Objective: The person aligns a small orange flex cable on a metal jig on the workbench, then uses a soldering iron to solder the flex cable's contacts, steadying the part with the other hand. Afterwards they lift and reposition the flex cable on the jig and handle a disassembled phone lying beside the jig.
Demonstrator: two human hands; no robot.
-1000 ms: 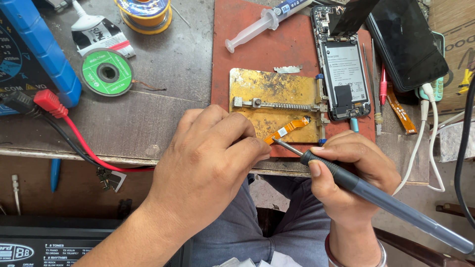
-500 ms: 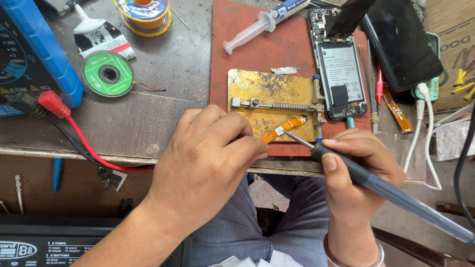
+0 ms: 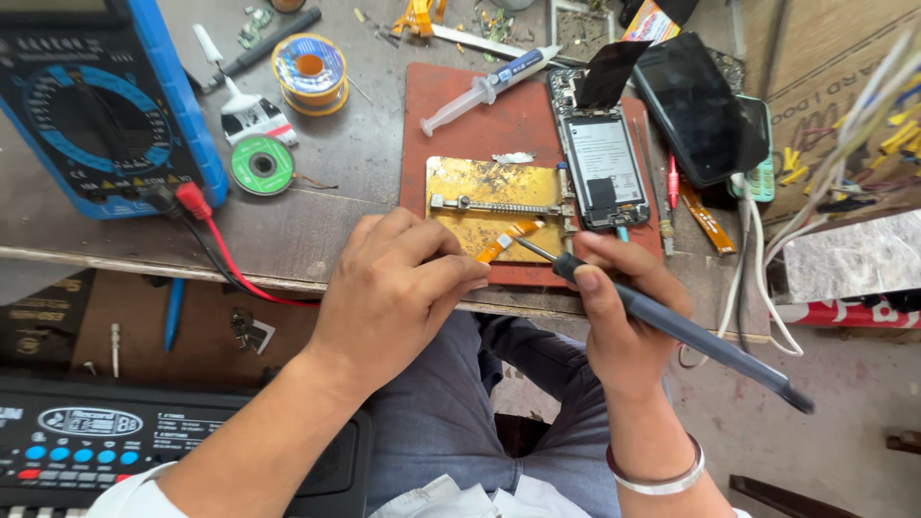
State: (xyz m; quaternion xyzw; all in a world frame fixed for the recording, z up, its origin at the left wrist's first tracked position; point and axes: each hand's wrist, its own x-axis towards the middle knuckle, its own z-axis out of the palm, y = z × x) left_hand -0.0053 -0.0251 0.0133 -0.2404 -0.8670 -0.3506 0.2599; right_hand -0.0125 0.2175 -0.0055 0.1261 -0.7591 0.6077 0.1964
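My left hand (image 3: 398,288) rests at the bench's front edge, fingers pinched on an orange flex cable (image 3: 506,241) that lies over a gold clamp plate (image 3: 494,206). My right hand (image 3: 624,307) grips a grey soldering iron (image 3: 691,331); its metal tip touches the cable's end. The plate sits on a red mat (image 3: 499,120). An opened phone (image 3: 604,168) lies just right of the plate.
A blue multimeter (image 3: 96,105) with red and black leads stands at the left. Solder spools (image 3: 309,69) (image 3: 261,165), a syringe (image 3: 489,88), a dark phone (image 3: 696,105) and white cables (image 3: 758,259) surround the mat. A keyboard (image 3: 106,436) lies below the bench.
The view shifted so the bench sits lower in frame. The iron's tip has moved up and left onto the flex cable's end. My left hand has stayed pinched on the cable.
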